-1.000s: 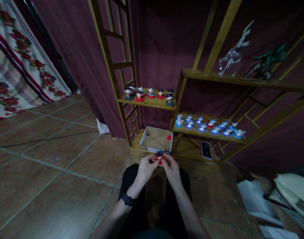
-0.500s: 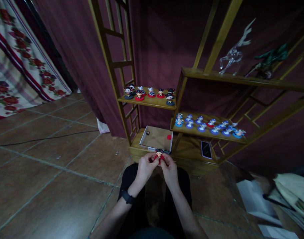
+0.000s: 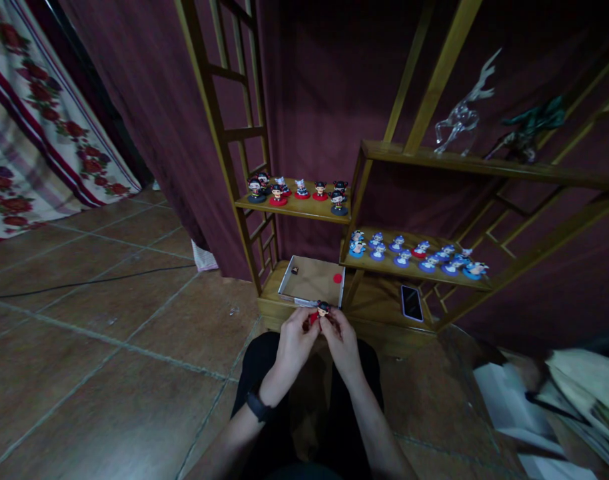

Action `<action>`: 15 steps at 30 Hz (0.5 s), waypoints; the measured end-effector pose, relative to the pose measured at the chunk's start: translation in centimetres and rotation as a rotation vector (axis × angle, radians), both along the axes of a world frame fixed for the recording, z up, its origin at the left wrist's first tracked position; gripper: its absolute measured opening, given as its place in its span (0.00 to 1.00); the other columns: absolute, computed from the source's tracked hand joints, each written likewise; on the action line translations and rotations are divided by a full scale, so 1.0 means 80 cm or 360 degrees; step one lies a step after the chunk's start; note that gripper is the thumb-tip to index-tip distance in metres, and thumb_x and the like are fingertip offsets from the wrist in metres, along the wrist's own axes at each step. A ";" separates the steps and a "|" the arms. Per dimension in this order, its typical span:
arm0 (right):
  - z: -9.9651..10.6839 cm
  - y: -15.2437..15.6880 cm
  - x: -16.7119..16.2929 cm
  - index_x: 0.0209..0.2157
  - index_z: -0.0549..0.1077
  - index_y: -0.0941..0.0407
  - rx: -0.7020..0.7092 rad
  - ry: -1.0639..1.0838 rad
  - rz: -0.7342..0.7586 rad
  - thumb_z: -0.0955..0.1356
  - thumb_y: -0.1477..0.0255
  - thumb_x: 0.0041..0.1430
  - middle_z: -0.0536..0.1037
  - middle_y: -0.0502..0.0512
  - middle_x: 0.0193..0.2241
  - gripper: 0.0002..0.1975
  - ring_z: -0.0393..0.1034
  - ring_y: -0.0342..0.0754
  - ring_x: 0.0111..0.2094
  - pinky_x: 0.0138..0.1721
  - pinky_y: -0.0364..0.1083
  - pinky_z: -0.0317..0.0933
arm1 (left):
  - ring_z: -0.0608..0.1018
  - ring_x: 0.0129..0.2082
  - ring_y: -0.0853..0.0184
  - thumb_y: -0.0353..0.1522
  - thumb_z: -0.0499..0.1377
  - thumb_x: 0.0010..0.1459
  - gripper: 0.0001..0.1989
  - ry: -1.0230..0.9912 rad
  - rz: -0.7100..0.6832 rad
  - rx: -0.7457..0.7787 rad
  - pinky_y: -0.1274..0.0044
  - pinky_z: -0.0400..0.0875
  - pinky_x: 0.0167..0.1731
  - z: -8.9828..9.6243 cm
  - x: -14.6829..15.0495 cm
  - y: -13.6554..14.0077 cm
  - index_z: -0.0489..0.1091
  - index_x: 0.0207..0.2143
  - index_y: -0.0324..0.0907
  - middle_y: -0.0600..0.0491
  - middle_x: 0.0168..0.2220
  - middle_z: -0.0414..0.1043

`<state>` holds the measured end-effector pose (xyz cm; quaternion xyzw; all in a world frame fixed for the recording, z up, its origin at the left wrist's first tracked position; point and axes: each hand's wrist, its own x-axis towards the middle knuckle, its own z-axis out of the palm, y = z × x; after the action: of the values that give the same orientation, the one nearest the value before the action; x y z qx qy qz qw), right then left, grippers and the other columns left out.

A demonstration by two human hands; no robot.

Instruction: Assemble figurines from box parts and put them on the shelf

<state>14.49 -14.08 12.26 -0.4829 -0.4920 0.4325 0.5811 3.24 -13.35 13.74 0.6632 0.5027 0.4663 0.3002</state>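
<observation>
Between my fingers is a small black-haired figurine (image 3: pixel 323 309) with a red base, tilted to the right. My left hand (image 3: pixel 297 337) is closed on its red lower part, and my right hand (image 3: pixel 339 337) pinches it from the other side. The fingertips hide much of its body. Just beyond my hands, a shallow cardboard box (image 3: pixel 309 280) rests on the bottom shelf. Inside it lie a red disc (image 3: pixel 338 278) at the right and a small dark piece (image 3: pixel 295 270) at the left.
Several figurines on red and dark bases stand on the left shelf (image 3: pixel 304 209). More blue and purple figurines (image 3: pixel 403 258) fill the right shelf. A phone (image 3: pixel 412 303) lies below them. Higher up stands a clear deer ornament (image 3: pixel 459 123). White boxes (image 3: pixel 514 403) are on the floor at right.
The figurine has gone from upright and facing me to leaning right, with its head now nearer my right fingers. Both hands keep hold of it.
</observation>
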 end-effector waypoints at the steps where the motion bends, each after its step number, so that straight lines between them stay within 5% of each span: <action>1: 0.000 0.001 0.001 0.39 0.70 0.54 -0.0023 0.0043 0.0017 0.64 0.66 0.50 0.75 0.53 0.38 0.13 0.69 0.48 0.38 0.40 0.47 0.64 | 0.72 0.31 0.68 0.33 0.55 0.51 0.12 -0.0043 -0.0009 -0.0020 0.78 0.66 0.31 -0.001 0.000 0.000 0.71 0.39 0.43 0.51 0.34 0.71; 9: -0.001 0.000 0.004 0.40 0.70 0.54 -0.0167 0.0556 0.0230 0.66 0.64 0.50 0.74 0.53 0.39 0.15 0.69 0.48 0.37 0.36 0.48 0.67 | 0.73 0.28 0.70 0.34 0.59 0.47 0.18 -0.0991 -0.0249 -0.0637 0.77 0.68 0.31 -0.006 0.002 0.004 0.70 0.42 0.37 0.48 0.36 0.73; 15: -0.011 0.003 0.011 0.35 0.72 0.55 -0.0354 0.0856 0.0291 0.70 0.67 0.45 0.75 0.53 0.37 0.13 0.70 0.48 0.37 0.41 0.51 0.66 | 0.74 0.28 0.71 0.33 0.62 0.43 0.18 -0.1246 -0.0213 -0.0795 0.79 0.68 0.30 0.000 0.001 0.006 0.72 0.39 0.36 0.46 0.36 0.74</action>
<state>15.34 -13.81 11.40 -0.3655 -0.3114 0.6466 0.5928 3.33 -12.90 13.75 0.3757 0.4047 0.5258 0.6470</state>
